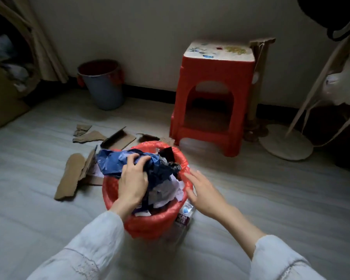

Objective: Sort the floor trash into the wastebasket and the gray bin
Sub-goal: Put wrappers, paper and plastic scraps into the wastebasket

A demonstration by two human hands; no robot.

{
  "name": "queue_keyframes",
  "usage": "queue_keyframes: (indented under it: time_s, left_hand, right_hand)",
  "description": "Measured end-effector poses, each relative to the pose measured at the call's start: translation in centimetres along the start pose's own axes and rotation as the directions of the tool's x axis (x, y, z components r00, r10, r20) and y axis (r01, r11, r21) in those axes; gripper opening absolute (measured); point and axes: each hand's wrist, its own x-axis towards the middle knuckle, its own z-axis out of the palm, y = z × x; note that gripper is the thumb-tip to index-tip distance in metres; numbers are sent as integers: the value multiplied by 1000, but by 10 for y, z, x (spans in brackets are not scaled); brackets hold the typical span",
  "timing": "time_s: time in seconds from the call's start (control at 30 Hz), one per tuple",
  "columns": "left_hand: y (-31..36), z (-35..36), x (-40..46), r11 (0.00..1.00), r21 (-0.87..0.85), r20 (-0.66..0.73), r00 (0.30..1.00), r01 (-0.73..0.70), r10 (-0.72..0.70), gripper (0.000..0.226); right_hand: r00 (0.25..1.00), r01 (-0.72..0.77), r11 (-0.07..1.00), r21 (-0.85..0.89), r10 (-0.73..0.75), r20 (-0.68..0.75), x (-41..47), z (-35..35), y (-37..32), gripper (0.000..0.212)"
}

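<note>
A wastebasket with a red liner [150, 225] stands on the floor right in front of me, filled with white paper scraps and dark wrappers. My left hand [132, 179] grips a crumpled blue plastic bag [113, 161] over the basket's left rim. With straight fingers, my right hand [204, 190] rests against the basket's right rim. A plastic bottle with a dark label [184, 216] lies beside the basket, under my right wrist. Torn cardboard pieces [71, 176] lie on the floor to the left. The gray bin [102, 83] with a red liner stands by the far wall.
A red plastic stool [214, 98] stands behind the basket to the right. A fan's round white base [285, 141] sits further right. A cardboard box [2, 102] and a curtain are at the far left. More cardboard scraps [91, 135] lie between basket and gray bin.
</note>
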Motion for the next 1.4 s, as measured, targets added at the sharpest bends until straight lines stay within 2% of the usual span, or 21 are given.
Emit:
queue_keyframes:
  time_s: [0.07,0.13,0.2,0.3,0.43,0.5,0.67,0.8,0.9,0.97,1.07,1.13,1.17,1.23,1.33,1.4]
  left_hand:
    - [-15,28,0,985,172,218,976,-19,-19,44]
    - [-26,52,0,938,336,428,901,-87,-70,49]
    - [-33,68,4,920,380,567,810,-95,-150,55]
    - [-41,87,17,898,426,653,725,-111,-221,58]
    - [-47,107,30,840,509,705,651,-188,-281,62]
    - [-51,116,33,842,503,723,630,-196,-285,63]
    - [-51,118,30,830,509,723,636,-227,-270,63]
    - [-44,99,22,765,562,692,685,-315,-226,66]
    - [-36,76,20,710,580,672,727,-400,-140,73]
    - [-34,63,20,681,574,642,767,-455,-28,72]
    - [-37,52,21,743,507,477,860,-437,180,73]
    - [-42,53,26,814,443,358,907,-376,224,74]
    - [-44,55,30,837,423,343,916,-347,206,74]
    - [-48,64,33,855,415,412,902,-310,127,73]
    - [-53,81,35,898,381,568,822,-219,-41,66]
    - [-56,96,35,915,367,622,775,-166,-109,66]
  right_hand:
    - [998,-50,999,-4,50,45,13,15,8,54]
    - [995,-74,997,-25,75,68,25,29,16,57]
    - [993,-79,995,-53,83,80,33,41,22,60]
    - [995,-92,995,-43,93,42,40,58,28,59]
    - [996,-87,996,-31,87,-11,40,69,30,61]
    - [997,-82,996,-34,82,0,40,69,32,63]
    - [995,-95,994,-45,96,25,40,70,31,61]
    - [994,-93,994,-63,97,57,40,69,31,61]
    - [992,-110,991,-73,114,55,39,69,30,62]
    - [990,-122,987,-108,128,53,38,70,30,63]
    - [991,-117,978,-173,127,50,38,70,27,79]
    - [990,-109,974,-199,124,64,39,69,25,85]
    - [991,-101,974,-204,117,70,40,68,25,84]
    - [991,-89,975,-203,108,81,41,66,24,75]
    - [989,-90,977,-196,110,94,41,66,26,55]
    - [990,-80,977,-199,101,96,40,67,26,58]
